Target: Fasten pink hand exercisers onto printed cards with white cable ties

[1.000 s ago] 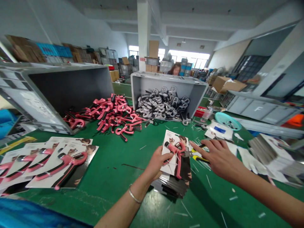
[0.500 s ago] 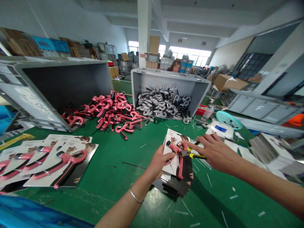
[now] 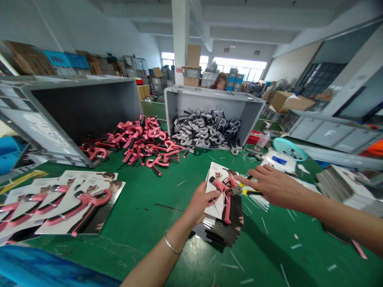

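Note:
My left hand (image 3: 201, 203) grips the left edge of a printed backing card (image 3: 219, 199) with a pink hand gripper (image 3: 224, 192) lying on it, held on top of a stack of dark cards (image 3: 216, 233). My right hand (image 3: 271, 185) reaches in from the right, fingers stretched toward the gripper's metal spring end. A yellow-handled tool (image 3: 249, 193) lies under that hand; I cannot tell whether the hand holds it.
A pile of loose pink grippers (image 3: 143, 143) spills from a tipped grey crate (image 3: 60, 115). Another grey crate (image 3: 185, 97) holds grey grippers (image 3: 205, 129). Finished carded grippers (image 3: 68, 201) lie at left. More card stacks (image 3: 344, 185) sit at right. A person sits behind the crates.
My right hand has moved left, closer to the pink gripper's spring end. My left hand keeps its hold on the card, which has barely shifted.

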A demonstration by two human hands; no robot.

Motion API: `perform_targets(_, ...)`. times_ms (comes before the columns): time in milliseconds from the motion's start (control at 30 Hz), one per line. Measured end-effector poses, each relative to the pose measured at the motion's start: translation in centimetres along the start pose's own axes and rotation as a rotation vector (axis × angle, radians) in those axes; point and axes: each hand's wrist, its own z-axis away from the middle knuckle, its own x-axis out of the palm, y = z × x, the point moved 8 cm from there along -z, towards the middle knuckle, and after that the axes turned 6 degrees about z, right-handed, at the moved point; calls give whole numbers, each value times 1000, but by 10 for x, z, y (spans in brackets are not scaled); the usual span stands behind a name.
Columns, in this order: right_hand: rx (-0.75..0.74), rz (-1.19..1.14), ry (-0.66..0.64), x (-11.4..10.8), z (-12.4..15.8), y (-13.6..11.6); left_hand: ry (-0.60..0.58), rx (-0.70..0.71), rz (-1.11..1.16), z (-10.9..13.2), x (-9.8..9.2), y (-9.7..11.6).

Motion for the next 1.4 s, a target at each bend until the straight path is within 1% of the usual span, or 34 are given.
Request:
perform_targets(233, -89, -92, 110, -19, -10, 5, -2, -18, 4, 0, 2, 0)
perform_targets(333, -124, -100, 107, -21, -16, 5, -6, -24, 5, 1, 4, 0)
perform_targets(433, -129, -106, 113, -22, -18, 3, -7, -26, 7, 1, 4, 1)
perform_targets(567, -121, -107, 83, -10, -15, -4, 8, -38, 3, 1, 2, -1)
perform_targets(700, -54, -171, -18, 9, -6, -8, 0, -18, -3, 2, 0, -1)
perform_targets(767, -15, -246, -56, 9, -1, -17, 4, 1, -8, 1, 0, -1)
perform_targets(800, -5, -299, -60, 5, 2, -25, 14, 18, -9, 0, -1, 0)
perform_targets(867, -15, -433, -43, -9, 7, -52, 63, 72, 2, -1, -3, 3)
perform_targets(933, -27, -581, -14, -24, 10, -84, 141, 186, 24, 1, -7, 13)
perform_targets(967, 11, -653, 2, -29, 11, -97, 185, 262, 32, 5, -9, 21)
perform_targets(1033, 187, -767, 59, -32, 12, -111, 269, 407, 28, 16, -13, 37)
perform_targets(1133, 509, -886, 179, -25, 13, -114, 355, 546, -16, 34, -15, 56)
perform_targets(1200, 644, -942, 249, -19, 11, -113, 374, 608, -35, 43, -14, 65)
perform_targets(1300, 720, -972, 305, -16, 3, -115, 378, 672, -26, 52, -13, 71)
perform_targets(1400, 716, -975, 322, -19, -4, -119, 379, 681, -26, 55, -11, 69)
